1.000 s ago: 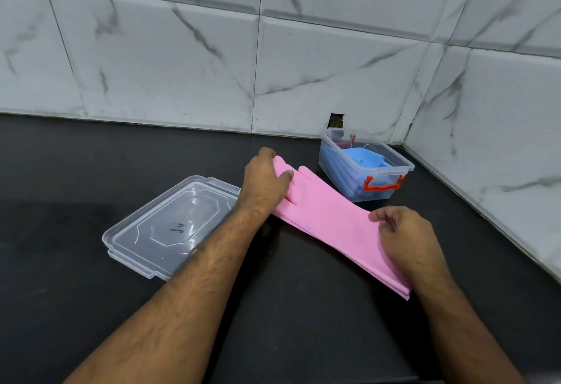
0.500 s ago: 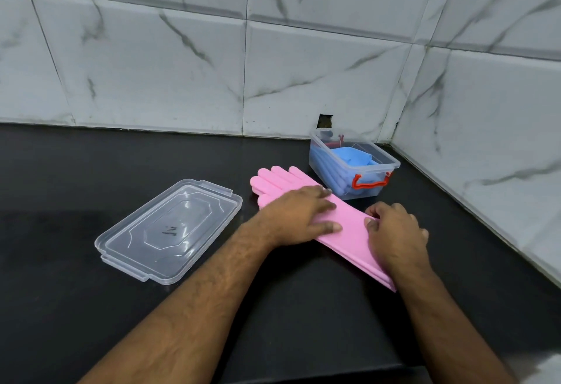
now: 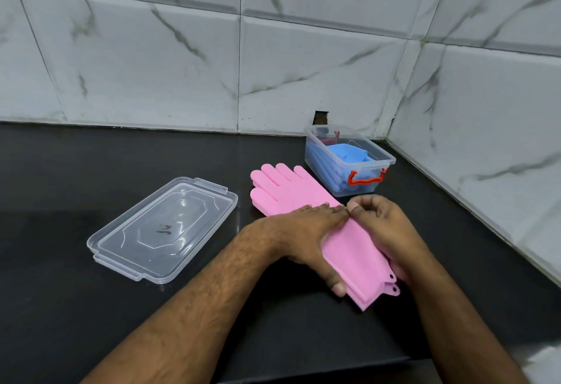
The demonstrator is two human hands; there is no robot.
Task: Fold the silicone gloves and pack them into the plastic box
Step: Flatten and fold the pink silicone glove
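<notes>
Left hand nearer gloves' cuff edge

Black counter, marbled wall tiles

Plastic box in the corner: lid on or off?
Off. The plastic box stands open-topped with blue material inside; the clear lid lies flat on the counter, apart from it.
</notes>
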